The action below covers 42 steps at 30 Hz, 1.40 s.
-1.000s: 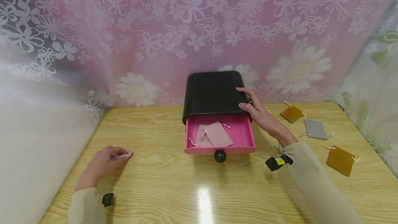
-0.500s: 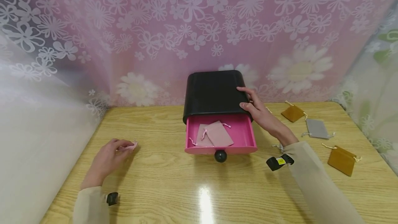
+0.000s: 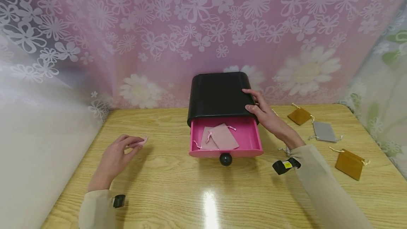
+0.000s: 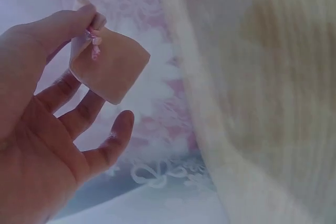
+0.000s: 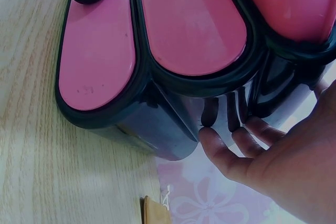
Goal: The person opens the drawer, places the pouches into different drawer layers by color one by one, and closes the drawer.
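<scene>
Here's the small pink pouch (image 4: 113, 64), up in the left hand (image 3: 116, 158), well to the left of the black cabinet (image 3: 219, 94) and nearer the viewer than its back edge. Thumb and forefinger pinch it at the corded end, the body of the pouch sticking out past the fingertips; the other three fingers fan loosely below, and whether any of them touches the cloth, I can't tell. And a soft-looking thing it is: dusty pink, gently bowed, square-cornered, with a shiny pink knot of cord beside the thumb.

Over at the cabinet, the right hand (image 3: 268, 116) rests on its right side, fingers apart, fingertips against the dark glossy wall, two digits reaching over the top edge. The cabinet's pink drawer (image 3: 249, 139) stands pulled out at the front, black knob (image 3: 225, 159) foremost, two matching pouches (image 3: 224, 137) overlapping inside it.

All this on a pale wood-grain table (image 3: 165, 179), with a streak of light glaring in front of the cabinet. Right of the cabinet lie two mustard pouches (image 3: 349, 164) and a grey pouch (image 3: 324, 131) between them. Behind the cabinet hangs a pink flowered curtain (image 3: 152, 27), white blossoms all over, big daisies low down.
</scene>
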Available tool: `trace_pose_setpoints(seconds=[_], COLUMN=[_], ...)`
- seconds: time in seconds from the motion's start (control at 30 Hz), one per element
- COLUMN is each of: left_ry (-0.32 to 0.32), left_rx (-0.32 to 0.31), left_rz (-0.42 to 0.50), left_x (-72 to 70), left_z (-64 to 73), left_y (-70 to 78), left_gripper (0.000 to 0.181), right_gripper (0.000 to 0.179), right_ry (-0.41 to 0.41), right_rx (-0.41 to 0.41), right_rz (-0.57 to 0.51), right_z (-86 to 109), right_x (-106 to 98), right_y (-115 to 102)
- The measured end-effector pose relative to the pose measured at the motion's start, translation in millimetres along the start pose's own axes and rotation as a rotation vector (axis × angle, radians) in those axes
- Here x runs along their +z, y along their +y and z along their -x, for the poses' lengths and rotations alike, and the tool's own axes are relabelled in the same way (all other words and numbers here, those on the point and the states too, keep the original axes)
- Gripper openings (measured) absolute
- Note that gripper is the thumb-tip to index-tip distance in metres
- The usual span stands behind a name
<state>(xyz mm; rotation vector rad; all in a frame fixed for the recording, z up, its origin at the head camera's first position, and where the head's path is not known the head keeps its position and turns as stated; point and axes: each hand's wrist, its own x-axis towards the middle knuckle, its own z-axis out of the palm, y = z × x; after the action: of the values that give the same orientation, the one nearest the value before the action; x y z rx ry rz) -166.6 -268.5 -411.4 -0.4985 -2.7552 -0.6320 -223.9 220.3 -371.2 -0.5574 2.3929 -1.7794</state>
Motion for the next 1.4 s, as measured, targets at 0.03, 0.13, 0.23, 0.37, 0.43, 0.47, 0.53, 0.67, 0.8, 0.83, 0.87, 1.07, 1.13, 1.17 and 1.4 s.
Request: trace_pose_setpoints(seconds=[0.03,0.13,0.23,0.37,0.43,0.47,0.53,0.67,0.8,0.83,0.87,1.07,1.13,1.17,1.4], left_ry=[0.008,0.023,0.034,0.058,0.073,0.08,0.093,0.119,0.139,0.142,0.146,0.182,0.19,0.189,0.182], left_rx=[0.012,0.039,0.061,0.109,0.134,0.146,0.168,0.214,0.249,0.256,0.263,0.323,0.345,0.351,0.375], left_rz=[-0.001,0.001,0.012,0.037,0.046,0.05,0.051,0.054,0.048,0.046,0.043,0.041,0.048,0.053,0.075], left_x=[-0.1,-0.6,-1.9,-3.7,-4.3,-4.6,-5.0,-6.0,-7.4,-7.8,-8.2,-10.6,-11.2,-11.5,-12.1], left_z=[-1.4,-5.6,-9.4,-12.8,-14.0,-14.4,-15.4,-17.4,-18.4,-18.5,-18.4,-20.7,-22.4,-23.4,-30.7], left_y=[2.5,9.9,17.7,28.3,33.4,35.9,41.0,50.6,59.2,61.2,63.2,76.2,80.5,82.4,94.8], left_gripper=[0.021,0.021,0.023,0.026,0.027,0.028,0.029,0.029,0.03,0.03,0.031,0.033,0.033,0.032,0.025], right_gripper=[0.056,0.057,0.058,0.058,0.058,0.058,0.058,0.058,0.058,0.058,0.058,0.058,0.058,0.058,0.057], right_ry=[0.001,0.003,0.007,0.01,0.012,0.012,0.013,0.014,0.013,0.013,0.014,0.016,0.016,0.016,0.017], right_rx=[0.001,0.004,0.012,0.022,0.026,0.028,0.032,0.039,0.034,0.034,0.034,0.024,0.019,0.017,0.002], right_rz=[0.003,0.017,0.028,0.033,0.043,0.042,0.048,0.04,0.031,0.033,0.034,0.034,0.036,0.039,0.037], right_z=[-0.1,-0.1,0.3,0.7,0.9,1.1,1.9,3.8,5.8,6.1,6.4,6.1,5.7,5.4,1.5], right_x=[-0.3,-0.9,-1.4,-1.0,-0.6,-0.3,0.0,0.9,2.1,2.4,2.8,4.3,4.2,4.1,2.7], right_y=[-0.1,-0.7,-1.0,-1.0,-1.1,-1.2,-1.2,-1.2,-0.1,0.2,0.5,1.4,1.2,1.1,-0.8])
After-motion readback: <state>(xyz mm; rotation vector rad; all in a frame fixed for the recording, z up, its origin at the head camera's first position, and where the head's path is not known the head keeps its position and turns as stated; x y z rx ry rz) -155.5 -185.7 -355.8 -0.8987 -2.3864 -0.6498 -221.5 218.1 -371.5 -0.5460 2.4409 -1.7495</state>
